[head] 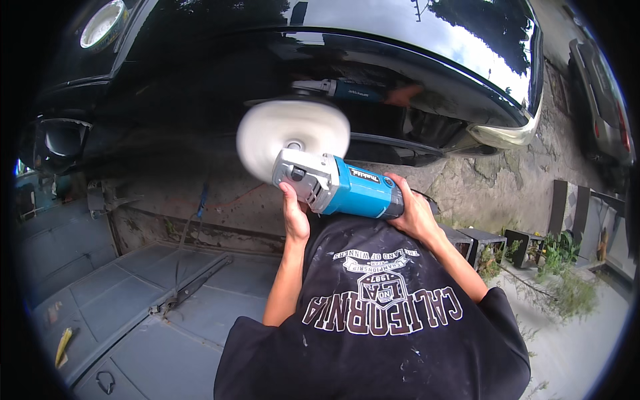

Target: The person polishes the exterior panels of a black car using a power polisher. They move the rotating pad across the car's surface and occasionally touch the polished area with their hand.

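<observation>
A blue Makita polisher (362,187) with a silver gear head lies across in front of my chest. My left hand (298,217) grips the gear head from below, its thumb up along the near side. Around the dark rear end of the body is my right hand (415,210). The round white polishing pad (295,132) is blurred, and its far edge is at the glossy black side panel of a car (200,100). Whether the pad presses on the paint cannot be told. The panel mirrors the tool and a hand.
An open round tin (104,25) with white contents sits on the car at upper left. A side mirror (62,137) juts out at left, a headlight (505,134) at right. An orange cord (235,200) crosses the ground. Grey metal gate (165,300) panels stand behind; planters (522,247) are at right.
</observation>
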Available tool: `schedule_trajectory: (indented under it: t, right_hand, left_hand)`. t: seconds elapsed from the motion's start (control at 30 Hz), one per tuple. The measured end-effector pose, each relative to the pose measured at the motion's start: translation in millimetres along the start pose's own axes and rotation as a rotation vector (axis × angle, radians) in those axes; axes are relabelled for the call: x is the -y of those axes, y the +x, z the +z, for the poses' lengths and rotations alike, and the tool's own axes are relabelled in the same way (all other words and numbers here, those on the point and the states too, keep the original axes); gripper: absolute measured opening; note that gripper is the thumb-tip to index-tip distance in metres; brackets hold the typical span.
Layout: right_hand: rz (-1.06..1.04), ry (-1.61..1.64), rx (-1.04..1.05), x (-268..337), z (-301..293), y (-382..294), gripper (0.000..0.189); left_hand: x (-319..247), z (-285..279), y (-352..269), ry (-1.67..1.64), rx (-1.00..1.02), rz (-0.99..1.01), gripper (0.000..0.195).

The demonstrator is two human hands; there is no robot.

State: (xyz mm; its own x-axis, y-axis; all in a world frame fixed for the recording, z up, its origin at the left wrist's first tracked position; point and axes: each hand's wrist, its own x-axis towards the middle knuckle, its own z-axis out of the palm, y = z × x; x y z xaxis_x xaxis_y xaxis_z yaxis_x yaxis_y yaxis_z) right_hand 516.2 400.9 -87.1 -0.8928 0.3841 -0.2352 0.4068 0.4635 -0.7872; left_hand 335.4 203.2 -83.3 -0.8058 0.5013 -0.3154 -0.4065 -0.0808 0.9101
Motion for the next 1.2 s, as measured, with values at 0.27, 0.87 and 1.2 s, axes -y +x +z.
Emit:
schedule_trajectory:
  t: [0.27,0.87,1.2]
  right_hand:
    - [0.031,0.088,-0.100,-27.1,-11.0,-22.3,0.088]
    - [0.139,0.235,-0.245,-74.7,-22.8,-84.9,0.104]
    - [-0.109,0.132,-0.056,104.6,96.5,60.6,0.102]
  left_hand:
    - [-0.7,41.1,-10.5,0.103,0.159,0.050,0.074]
    - [-16.2,140.8,-11.7,0.622,0.315,0.317,0.075]
    - [-108.7,-93.5,48.6,0.259,-0.047,0.344,0.071]
